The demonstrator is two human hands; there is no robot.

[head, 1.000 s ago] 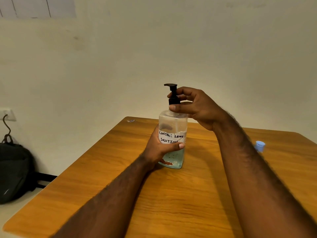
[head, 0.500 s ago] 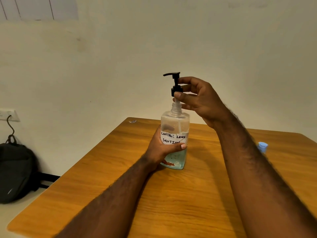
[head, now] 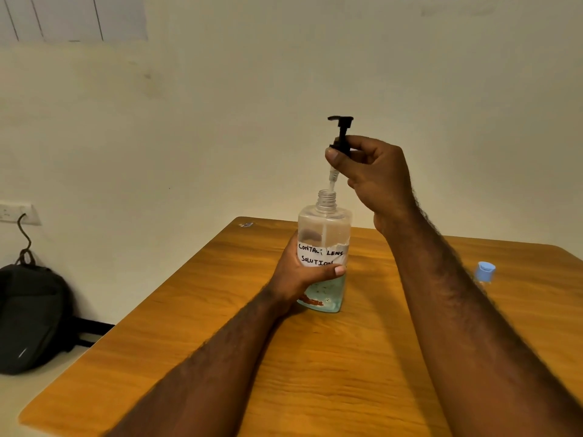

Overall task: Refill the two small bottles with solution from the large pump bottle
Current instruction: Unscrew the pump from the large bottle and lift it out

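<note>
Higher now, the pump head (head: 341, 130) pinched in our right-hand grip (head: 375, 175) should rise straight up while our left-hand grip (head: 299, 275) clasps the contact lens solution bottle (head: 325, 227) below.

Right hand (head: 375, 175) pinches the black pump (head: 340, 134) clear above the open neck; left hand (head: 303, 272) grips the bottle (head: 325, 222) upright on the table (head: 315, 373).

Your clear pump bottle (head: 325, 228) stands upright mid-table, solution low; its black pump (head: 340, 134) is raised off the neck, tube inside. Blue-capped small bottle (head: 485, 272) at right.
</note>
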